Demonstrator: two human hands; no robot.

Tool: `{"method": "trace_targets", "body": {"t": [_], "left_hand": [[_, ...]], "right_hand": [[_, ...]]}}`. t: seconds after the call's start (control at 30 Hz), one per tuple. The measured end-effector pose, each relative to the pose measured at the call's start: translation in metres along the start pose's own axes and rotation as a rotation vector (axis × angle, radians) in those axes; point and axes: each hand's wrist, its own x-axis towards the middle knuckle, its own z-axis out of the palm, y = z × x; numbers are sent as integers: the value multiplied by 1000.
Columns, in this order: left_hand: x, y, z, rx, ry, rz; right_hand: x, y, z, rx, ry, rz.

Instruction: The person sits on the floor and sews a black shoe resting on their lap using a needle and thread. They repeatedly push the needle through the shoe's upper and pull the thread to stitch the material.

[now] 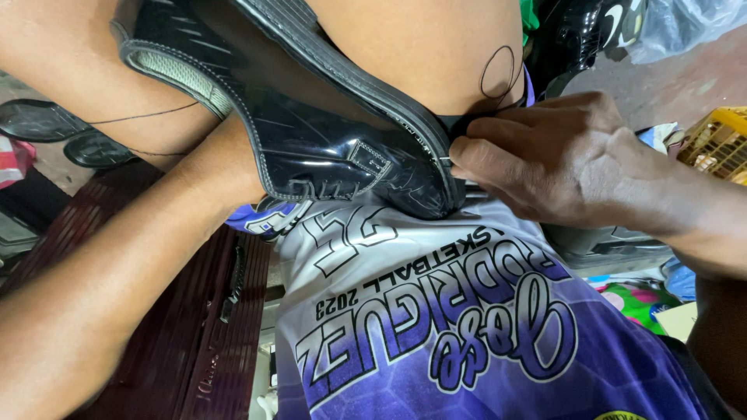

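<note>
A glossy black leather shoe [327, 148] lies toe-down across my lap, wedged against my bare legs. My left forearm runs up from the lower left, and my left hand [227, 177] disappears behind the shoe's side, so its fingers are hidden. My right hand [560, 159] presses against the toe, fingertips pinched together at the sole's edge on a small metal needle [446, 160]. A thin black thread [499, 71] loops over my thigh above that hand, and another strand [148, 117] crosses my other leg near the heel.
A purple and white printed jersey [436, 334] covers my lap. Dark red wooden slats [194, 342] lie at the lower left, with other black shoes [47, 124] beyond. A yellow crate [720, 140] stands at the right, and a shiny black shoe [580, 35] and plastic bag [685, 23] at the top.
</note>
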Motion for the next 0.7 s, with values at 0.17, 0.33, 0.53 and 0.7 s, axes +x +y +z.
{"method": "trace_targets", "body": {"t": [0.17,0.33,0.53,0.7], "left_hand": [[2,0,2,-9,-9,6],[4,1,4,-23,-21,9],[5,-1,7,-30,-23,16],[6,-2,14,-40,-24,16]], "right_hand": [[2,-2,8,-14,86,-8],[-6,-4,17,34,130,17],[-16,-8,33,51,155,82],[-12,-9,29,10,122,80]]}}
